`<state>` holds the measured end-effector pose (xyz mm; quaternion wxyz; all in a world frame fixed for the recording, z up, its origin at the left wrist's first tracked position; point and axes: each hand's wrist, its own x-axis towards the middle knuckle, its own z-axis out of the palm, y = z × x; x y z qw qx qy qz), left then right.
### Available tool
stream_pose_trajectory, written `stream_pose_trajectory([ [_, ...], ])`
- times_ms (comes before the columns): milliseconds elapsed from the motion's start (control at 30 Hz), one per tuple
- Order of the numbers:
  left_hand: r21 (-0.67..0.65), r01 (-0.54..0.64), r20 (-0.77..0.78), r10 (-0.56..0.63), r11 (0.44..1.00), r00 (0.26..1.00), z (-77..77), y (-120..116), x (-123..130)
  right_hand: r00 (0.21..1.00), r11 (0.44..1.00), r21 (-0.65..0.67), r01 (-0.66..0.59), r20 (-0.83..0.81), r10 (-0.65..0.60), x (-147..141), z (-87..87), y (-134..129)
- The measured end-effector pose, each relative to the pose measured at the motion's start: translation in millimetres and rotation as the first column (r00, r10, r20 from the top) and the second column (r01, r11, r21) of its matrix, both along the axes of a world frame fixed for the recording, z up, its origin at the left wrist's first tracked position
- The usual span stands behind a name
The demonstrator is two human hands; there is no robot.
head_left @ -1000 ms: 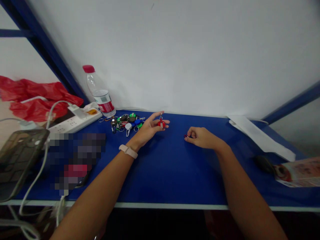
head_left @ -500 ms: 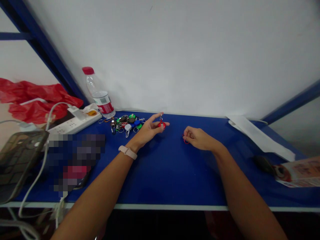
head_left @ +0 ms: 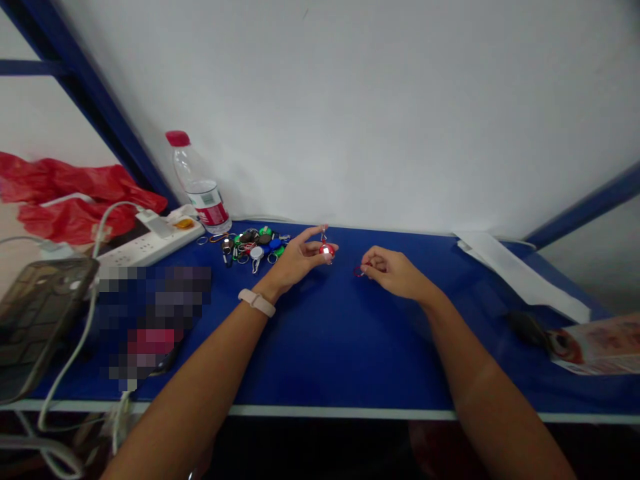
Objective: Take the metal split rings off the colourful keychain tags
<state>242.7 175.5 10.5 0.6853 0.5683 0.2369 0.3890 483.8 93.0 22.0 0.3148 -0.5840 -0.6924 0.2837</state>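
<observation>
Between the thumb and fingers of my left hand (head_left: 299, 262) is a round red badge reel (head_left: 327, 252) with a metal clip at its top, held above the blue table. To its right, my right hand (head_left: 389, 270) pinches a thin red ring (head_left: 358, 271); part of the ring is hidden by the fingertips. The two hands are apart. Just left of my left hand lies a pile of badge reels (head_left: 257, 253) in green, blue, black and white, with metal rings and clips among them.
A water bottle (head_left: 203, 190) stands by the wall behind a white power strip (head_left: 135, 253). Cables, a dark case (head_left: 43, 320) and a red plastic bag (head_left: 75, 200) are on the left. A white paper strip (head_left: 525, 277), a dark mouse-like object (head_left: 527, 328) and a printed packet (head_left: 605, 343) lie right.
My right hand has moved slightly left and up, and more of the red ring shows. The badge reel in my left hand has turned, its face now catching light.
</observation>
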Motion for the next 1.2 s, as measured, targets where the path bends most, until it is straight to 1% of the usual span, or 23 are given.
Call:
stream_pose_trajectory([
  [100, -0.012, 0.008, 0.004, -0.008, 1.0, 1.0, 0.6, -1, 0, 0.971, 1.0, 0.018, 0.022, -0.24, -0.017, -11, -3.9, 1],
  [200, -0.01, 0.022, 0.015, -0.022, 1.0, 1.0, 0.4, -2, -1, 0.912, 0.998, 0.05, 0.028, -0.41, -0.005, -25, -6.8, 2],
  [300, 0.001, 0.036, 0.026, -0.036, 0.999, 0.999, 0.4, -3, 0, 0.883, 0.998, 0.063, 0.014, -0.469, 0.017, -35, -10.5, 3],
  [400, 0.009, 0.026, 0.023, -0.026, 1.0, 0.999, 1.4, -5, 0, 0.891, 0.998, 0.068, -0.002, -0.453, 0.033, -41, -14.7, 4],
  [467, 0.01, 0.02, 0.01, -0.02, 1.0, 1.0, 2.0, -5, 1, 0.917, 0.998, 0.063, -0.016, -0.397, 0.04, -43, -16.7, 3],
  [533, 0.012, 0.013, -0.005, -0.013, 1.0, 1.0, 1.7, -5, 1, 0.953, 0.998, 0.063, -0.029, -0.298, 0.047, -44, -17.1, 2],
  [633, 0.02, -0.003, -0.034, 0.003, 1.0, 0.999, -0.4, -5, 2, 0.994, 0.992, 0.118, -0.051, -0.094, 0.062, -47, -15.3, 0],
  [733, 0.036, -0.022, -0.058, 0.024, 0.999, 0.998, -2.9, -4, 3, 0.993, 0.98, 0.181, -0.08, 0.101, 0.062, -50, -13.0, -2],
  [833, 0.055, -0.042, -0.074, 0.046, 0.998, 0.996, -4.6, -4, 3, 0.971, 0.978, 0.182, -0.102, 0.231, 0.058, -53, -12.6, -4],
  [967, 0.065, -0.055, -0.09, 0.06, 0.996, 0.994, -6.7, -4, 4, 0.924, 0.987, 0.121, -0.101, 0.378, 0.049, -54, -12.6, -6],
  [1100, 0.08, -0.055, -0.107, 0.063, 0.995, 0.992, -8.6, -4, 6, 0.851, 0.996, 0.065, -0.063, 0.524, 0.019, -57, -8.7, -7],
  [1200, 0.078, -0.044, -0.098, 0.052, 0.996, 0.994, -8.0, -5, 6, 0.786, 0.999, 0.023, -0.043, 0.618, 0.019, -61, -3.6, -8],
])
